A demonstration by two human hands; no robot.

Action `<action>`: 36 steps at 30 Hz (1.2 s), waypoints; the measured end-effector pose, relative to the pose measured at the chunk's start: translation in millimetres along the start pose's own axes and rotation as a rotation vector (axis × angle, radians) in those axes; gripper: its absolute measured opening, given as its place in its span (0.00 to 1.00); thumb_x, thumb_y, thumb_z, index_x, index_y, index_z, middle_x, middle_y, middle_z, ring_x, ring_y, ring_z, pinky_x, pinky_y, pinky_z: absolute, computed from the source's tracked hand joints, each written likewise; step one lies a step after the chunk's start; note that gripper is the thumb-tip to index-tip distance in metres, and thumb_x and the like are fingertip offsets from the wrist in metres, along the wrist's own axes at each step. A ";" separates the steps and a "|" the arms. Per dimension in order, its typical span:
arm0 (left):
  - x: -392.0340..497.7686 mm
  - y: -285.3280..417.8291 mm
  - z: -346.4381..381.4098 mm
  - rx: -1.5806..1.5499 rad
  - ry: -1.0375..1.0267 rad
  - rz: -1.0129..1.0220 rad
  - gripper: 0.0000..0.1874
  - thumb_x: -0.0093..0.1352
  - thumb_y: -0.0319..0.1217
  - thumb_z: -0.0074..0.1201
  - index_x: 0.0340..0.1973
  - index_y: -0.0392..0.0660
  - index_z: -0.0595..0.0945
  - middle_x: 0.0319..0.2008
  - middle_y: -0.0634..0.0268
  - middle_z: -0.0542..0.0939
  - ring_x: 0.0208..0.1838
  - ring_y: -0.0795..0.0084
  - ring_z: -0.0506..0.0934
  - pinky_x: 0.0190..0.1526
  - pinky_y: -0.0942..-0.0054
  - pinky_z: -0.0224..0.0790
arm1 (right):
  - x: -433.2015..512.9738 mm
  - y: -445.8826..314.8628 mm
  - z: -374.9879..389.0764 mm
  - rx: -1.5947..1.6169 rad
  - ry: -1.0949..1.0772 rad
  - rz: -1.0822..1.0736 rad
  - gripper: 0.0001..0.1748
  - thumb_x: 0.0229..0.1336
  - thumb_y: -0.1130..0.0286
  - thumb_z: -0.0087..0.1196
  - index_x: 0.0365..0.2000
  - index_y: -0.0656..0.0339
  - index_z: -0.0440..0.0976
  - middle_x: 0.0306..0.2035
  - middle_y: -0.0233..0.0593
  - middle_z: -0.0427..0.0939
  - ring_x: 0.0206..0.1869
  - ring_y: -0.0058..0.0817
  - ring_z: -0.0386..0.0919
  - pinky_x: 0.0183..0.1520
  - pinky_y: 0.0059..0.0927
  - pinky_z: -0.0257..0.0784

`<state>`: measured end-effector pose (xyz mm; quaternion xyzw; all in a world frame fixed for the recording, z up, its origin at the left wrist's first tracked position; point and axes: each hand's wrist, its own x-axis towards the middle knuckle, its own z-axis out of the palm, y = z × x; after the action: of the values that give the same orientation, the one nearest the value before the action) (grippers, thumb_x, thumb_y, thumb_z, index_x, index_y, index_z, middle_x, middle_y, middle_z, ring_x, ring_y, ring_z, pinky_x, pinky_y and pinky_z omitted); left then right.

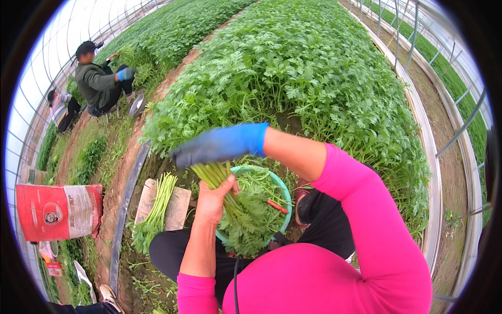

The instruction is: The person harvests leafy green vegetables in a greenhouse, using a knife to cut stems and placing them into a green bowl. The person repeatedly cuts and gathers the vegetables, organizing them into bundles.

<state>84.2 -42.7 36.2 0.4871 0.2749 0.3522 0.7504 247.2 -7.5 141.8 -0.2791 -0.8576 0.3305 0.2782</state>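
My bare left hand point(211, 202) is closed around a bunch of cut leafy greens point(217, 176), the stem ends up and the lobed leaves hanging down. My right hand point(221, 143), in a blue glove with dark fingers, is stretched flat over the stem ends; motion blurs its fingertips, and contact cannot be made out. Beneath the bunch, a green basin point(289, 192) between my legs contains loose greens. A red-handled tool point(277, 206) lies on them, its working end hidden. To the left, another bundle of greens point(161, 202) lies across a worn board point(178, 204).
Dense leafy crop point(298, 70) grows ahead. A dark edging strip point(127, 216) runs along the left, beside a red-and-white sack point(59, 212). Another person point(96, 82) squats at the upper left, with one farther off point(62, 108). A shoe point(110, 296) shows at lower left. Metal hoops point(413, 35) stand right.
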 end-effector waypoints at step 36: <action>-4.8 198.9 -222.2 2.136 0.821 0.270 0.07 0.66 0.30 0.53 0.35 0.44 0.72 0.25 0.54 0.81 0.32 0.51 0.82 0.32 0.53 0.73 | 275.2 68.1 112.7 1.891 0.668 0.041 0.12 0.62 0.68 0.56 0.41 0.62 0.70 0.36 0.43 0.78 0.43 0.36 0.78 0.51 0.41 0.75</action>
<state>-138.5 128.1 137.3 0.7483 0.6023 0.1493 -0.2344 2.9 171.1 102.5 -0.0366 -0.1156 0.7857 0.6066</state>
